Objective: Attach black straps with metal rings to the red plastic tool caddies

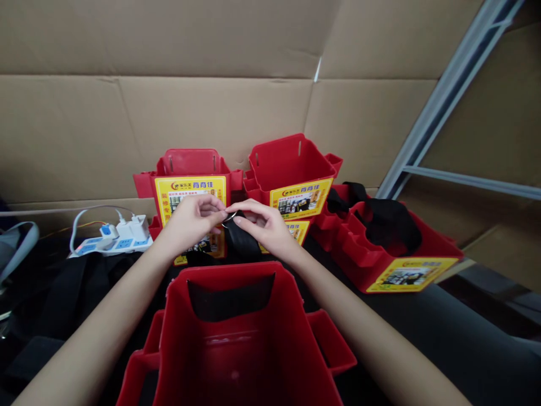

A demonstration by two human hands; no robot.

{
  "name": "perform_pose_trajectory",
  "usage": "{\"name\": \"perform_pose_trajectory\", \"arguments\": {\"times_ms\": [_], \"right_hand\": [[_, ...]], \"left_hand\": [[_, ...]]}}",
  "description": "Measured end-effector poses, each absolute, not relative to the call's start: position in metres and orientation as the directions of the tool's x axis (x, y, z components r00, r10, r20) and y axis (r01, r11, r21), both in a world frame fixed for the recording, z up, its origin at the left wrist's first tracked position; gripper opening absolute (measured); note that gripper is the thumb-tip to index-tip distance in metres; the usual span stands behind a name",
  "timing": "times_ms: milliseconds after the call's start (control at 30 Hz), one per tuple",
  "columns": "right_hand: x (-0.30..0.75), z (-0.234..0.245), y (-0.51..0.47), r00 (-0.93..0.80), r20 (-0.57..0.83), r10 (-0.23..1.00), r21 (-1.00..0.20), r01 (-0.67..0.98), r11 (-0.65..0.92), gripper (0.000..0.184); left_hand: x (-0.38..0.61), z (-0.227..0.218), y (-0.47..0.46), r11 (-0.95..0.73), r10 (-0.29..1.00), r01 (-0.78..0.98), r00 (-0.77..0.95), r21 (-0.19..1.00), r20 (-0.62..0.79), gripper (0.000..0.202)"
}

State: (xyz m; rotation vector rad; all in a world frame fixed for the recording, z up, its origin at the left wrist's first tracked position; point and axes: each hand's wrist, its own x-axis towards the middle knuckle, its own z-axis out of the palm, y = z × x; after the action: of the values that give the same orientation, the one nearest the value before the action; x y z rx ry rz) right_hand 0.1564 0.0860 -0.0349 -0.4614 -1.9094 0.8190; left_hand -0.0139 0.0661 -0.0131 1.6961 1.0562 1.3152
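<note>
Just beyond the near red plastic box, both hands meet over a black strap. My left hand pinches a small metal ring at the strap's end between thumb and fingertips. My right hand is closed on the strap beside the ring. Black webbing passes through slots in the near box's back wall and shows as a dark band inside it. The box has small side pockets and looks empty inside. The ring's exact shape is partly covered by fingers.
Behind stand red boxes with yellow labels, one at left and one at right, each stacked on another. A box holding black straps sits further right. At left are a power strip and black webbing. Cardboard backs everything.
</note>
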Motion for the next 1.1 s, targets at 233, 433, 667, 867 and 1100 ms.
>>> {"name": "perform_pose_trajectory", "arguments": {"times_ms": [233,433,667,867,1100], "right_hand": [[0.158,-0.036,0.090,-0.436,0.623,0.650,-0.737,-0.049,0.674,0.013],[0.155,-0.033,0.084,-0.519,0.440,0.733,-0.874,-0.062,0.481,0.023],[0.153,-0.030,0.079,-0.563,0.349,0.749,-0.909,-0.011,0.416,0.017],[0.160,-0.020,0.080,-0.218,0.439,0.872,-0.896,-0.030,0.444,0.019],[0.168,-0.014,0.081,-0.024,0.560,0.828,-0.828,0.008,0.560,0.017]], "left_hand": [[-0.013,-0.011,0.067,-0.397,0.915,0.155,-0.006,0.905,0.403,0.013],[-0.021,-0.006,0.064,-0.555,0.801,0.234,-0.107,0.798,0.588,0.015],[-0.014,-0.011,0.064,-0.609,0.738,0.345,-0.084,0.714,0.670,0.012],[-0.014,-0.012,0.067,-0.511,0.857,0.067,0.109,0.857,0.503,0.028],[-0.003,-0.028,0.068,-0.248,0.780,-0.029,0.586,0.968,0.217,0.028]]}}
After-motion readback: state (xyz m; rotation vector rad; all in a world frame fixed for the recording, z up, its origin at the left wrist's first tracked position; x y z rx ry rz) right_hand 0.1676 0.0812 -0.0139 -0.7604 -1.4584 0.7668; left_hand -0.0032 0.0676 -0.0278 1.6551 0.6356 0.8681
